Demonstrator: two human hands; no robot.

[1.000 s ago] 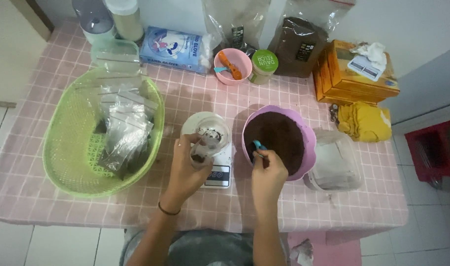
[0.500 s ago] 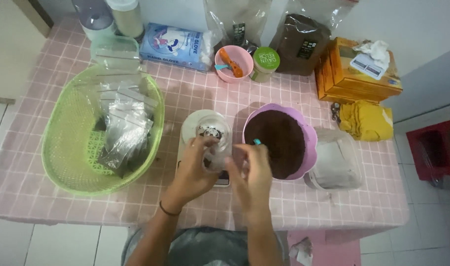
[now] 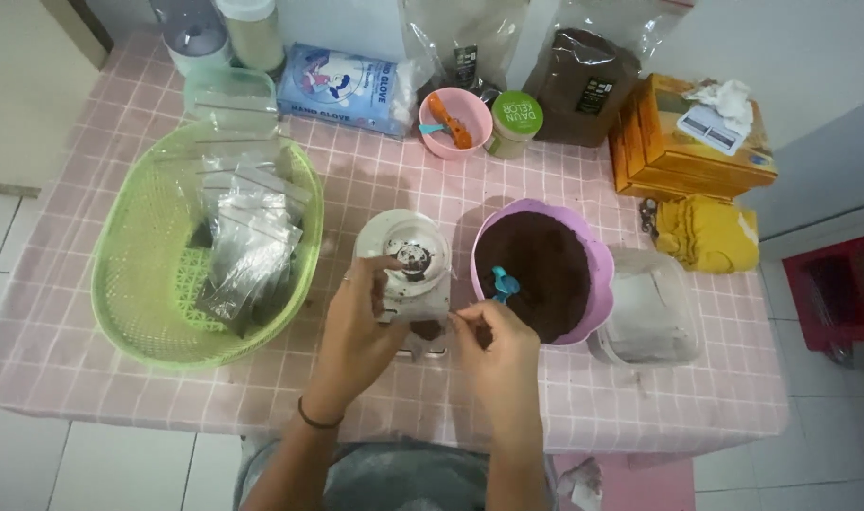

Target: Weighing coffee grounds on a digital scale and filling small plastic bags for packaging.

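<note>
Right hand (image 3: 496, 352) moved off purple bowl (image 3: 597, 284) | both hands — left hand (image 3: 361, 317) too — pinching small clear bag (image 3: 420, 303), mouth upward

Both my forearms come up from the near edge and angle slightly toward each other, so the two hands meet close together in the middle. My left hand (image 3: 361, 317) sits with its back to the camera, wrist bent a little inward, thumb and forefinger stretched toward the far right and pinched together at the tips, the other fingers curled loosely under. A dark band circles my left wrist. My right hand (image 3: 496, 343) is just right of it, also back up, knuckles raised, thumb and forefinger pinched and pointing left toward the other hand. The fingertips of the two hands are near, not touching.
</note>
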